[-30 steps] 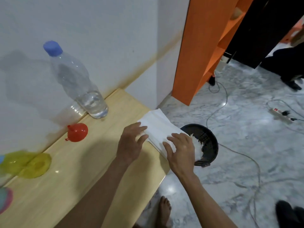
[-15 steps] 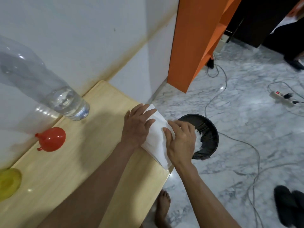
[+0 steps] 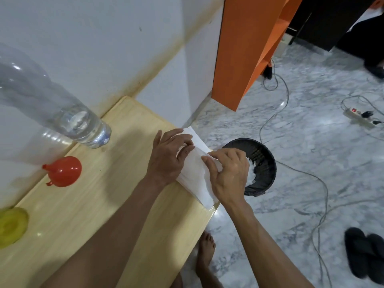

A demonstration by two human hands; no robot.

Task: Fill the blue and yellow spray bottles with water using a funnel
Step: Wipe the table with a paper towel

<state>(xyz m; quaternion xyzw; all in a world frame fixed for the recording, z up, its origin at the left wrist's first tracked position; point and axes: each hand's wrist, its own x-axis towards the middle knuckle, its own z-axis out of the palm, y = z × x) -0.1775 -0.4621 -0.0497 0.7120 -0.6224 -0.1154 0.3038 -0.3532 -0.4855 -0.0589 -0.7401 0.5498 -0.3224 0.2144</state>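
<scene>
1. While my left hand [image 3: 168,156] lies flat with its fingers spread on the stack of white paper towels [image 3: 195,175], my right hand [image 3: 229,175] pinches the top sheet between thumb and fingertips and lifts it into creases.
2. The paper towels sit at the far corner of the wooden worktop [image 3: 99,204], partly hanging over its edge.
3. Just past the paper towels, down on the marble floor [image 3: 301,142], stands a black bin [image 3: 264,163] with crumpled white paper inside.
4. Well to the left of the paper towels, by the wall, a red funnel [image 3: 63,171] lies on the worktop, spout pointing left.
5. Beyond the funnel stands a clear water bottle [image 3: 62,113] with a little water at the bottom, its top cut off by the frame.
6. Nearer me than the funnel, at the left edge, I see part of the yellow spray bottle [image 3: 11,224]; the blue one is out of view.
7. Black sandals [image 3: 365,254] and a power strip [image 3: 360,117] with cables lie on the floor beyond the bin.
</scene>
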